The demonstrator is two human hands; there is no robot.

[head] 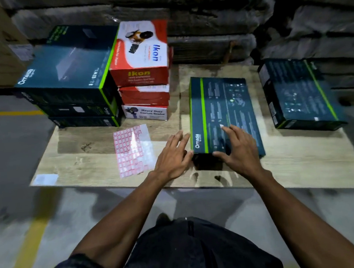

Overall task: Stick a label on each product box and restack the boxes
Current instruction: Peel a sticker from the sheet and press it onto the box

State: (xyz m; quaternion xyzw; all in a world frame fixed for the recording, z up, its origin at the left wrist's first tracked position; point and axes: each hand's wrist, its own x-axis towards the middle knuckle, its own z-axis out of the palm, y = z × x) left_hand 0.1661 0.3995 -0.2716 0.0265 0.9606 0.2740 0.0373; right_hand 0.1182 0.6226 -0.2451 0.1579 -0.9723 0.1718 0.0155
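**Both hands at the near end of a dark box**

While the person leans over the wooden tabletop (86, 160), both arms reach forward to a flat dark box (222, 110) with a green stripe that lies near the middle of the board. The left hand (173, 154) rests against the box's near left corner, fingers spread and fairly straight, thumb toward the box edge. The right hand (239, 148) lies on top of the box's near end, fingers fanned out over the printed face and thumb hooked down over the front edge; a small pale scrap (221, 126) sits just at its fingertips, too blurred to tell whether it is a label. Neither hand closes around the box.

Left of the hands, a sheet of pink-edged labels (133, 151) lies flat on the wood, close to the left hand but not touching it. Behind the sheet stand two stacks side by side: three dark boxes (69, 78) on the left, and three red-and-white boxes (143, 69) just beside them. Another dark box (300, 93) lies alone at the far right of the tabletop, well apart from the one under the hands. A small pale card (45, 179) sits at the near left corner.
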